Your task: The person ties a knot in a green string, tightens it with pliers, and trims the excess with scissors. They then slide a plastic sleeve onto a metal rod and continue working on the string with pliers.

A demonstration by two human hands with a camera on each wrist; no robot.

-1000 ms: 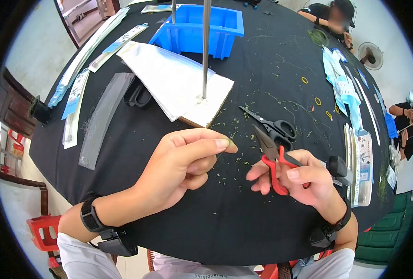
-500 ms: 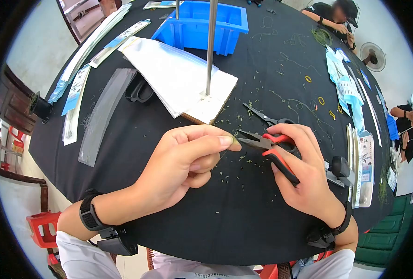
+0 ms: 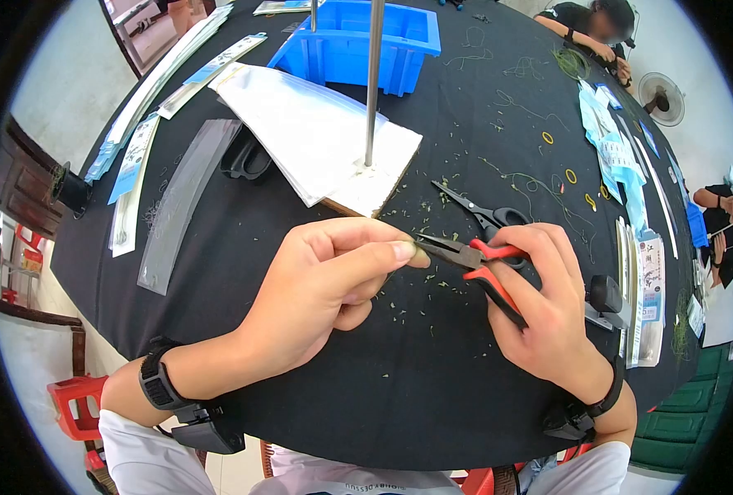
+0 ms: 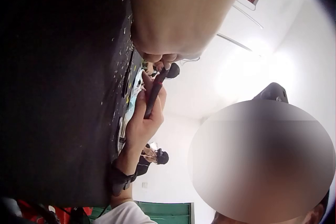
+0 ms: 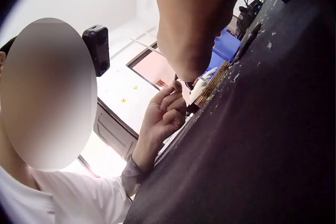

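Note:
In the head view the left hand [image 3: 321,289] pinches a small greenish bit of line [image 3: 413,249] between thumb and index finger, its other fingers curled. The right hand [image 3: 548,309] grips red-and-black pliers [image 3: 498,285], whose dark jaws point left and reach the left fingertips. Whether the jaws touch the line cannot be made out. Black scissors [image 3: 482,213] lie on the cloth just beyond the pliers. The left wrist view shows the pliers [image 4: 155,91] in the right hand [image 4: 149,121]; the right wrist view shows the left hand's curled fingers [image 5: 170,106].
A metal rod [image 3: 373,99] rises from a white-topped board [image 3: 391,157], with white sheets [image 3: 292,124] against it. Behind stands a blue bin [image 3: 358,49]. Clear sleeves [image 3: 181,206] lie left; packets [image 3: 648,289], a black-and-grey tool [image 3: 606,297] and yellow bands [image 3: 571,176] lie right. Green clippings litter the cloth.
The right hand has turned and risen, bringing the pliers from upright beside the left hand to pointing left at its fingertips. The left hand keeps its pinch and has barely moved.

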